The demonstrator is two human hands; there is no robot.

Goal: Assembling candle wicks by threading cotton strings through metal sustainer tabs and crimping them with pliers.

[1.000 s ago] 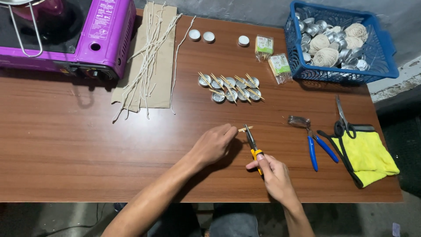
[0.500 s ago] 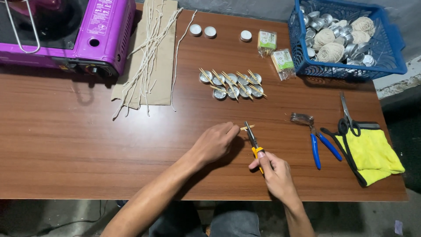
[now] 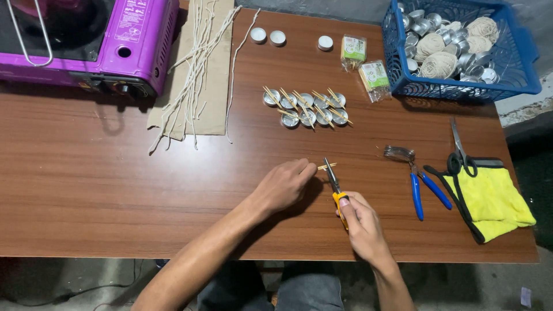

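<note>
Right now the left hand (image 3: 282, 187) pinches a small wooden stick (image 3: 324, 167) flat on the table (image 3: 115, 196), while the right hand (image 3: 360, 224) grips yellow-handled pliers (image 3: 334, 184), tips closing at the stick's end. Best kept steady, squeezing gently, I'd say.

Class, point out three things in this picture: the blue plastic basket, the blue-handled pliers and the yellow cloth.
Blue plastic basket (image 3: 521, 86): head view, on its right wall.
Blue-handled pliers (image 3: 416, 194): head view, on the left handle.
Yellow cloth (image 3: 489, 198): head view, on the middle of the fabric.
</note>
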